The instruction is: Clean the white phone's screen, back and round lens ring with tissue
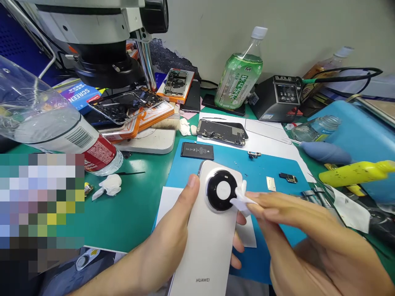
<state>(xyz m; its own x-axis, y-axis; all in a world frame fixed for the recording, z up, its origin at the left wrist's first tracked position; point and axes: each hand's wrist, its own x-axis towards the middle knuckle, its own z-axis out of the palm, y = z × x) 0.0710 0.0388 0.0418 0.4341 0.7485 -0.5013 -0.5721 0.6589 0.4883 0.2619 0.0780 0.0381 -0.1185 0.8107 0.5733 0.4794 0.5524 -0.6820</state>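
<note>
Left hand [168, 232] clasps phone [210, 246], fingers wrapped, above blue mat [256, 263]; right hand [308, 234] finger-pinches white tissue [242, 204] at camera module [222, 190]. Wiping step, I'd judge; next move needs steady hold, light strokes.

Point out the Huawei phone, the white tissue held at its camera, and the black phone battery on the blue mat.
Huawei phone [210, 236], head view: middle of its pale back.
White tissue [242, 203], head view: its crumpled middle.
Black phone battery [197, 151], head view: middle of its printed face.
</note>
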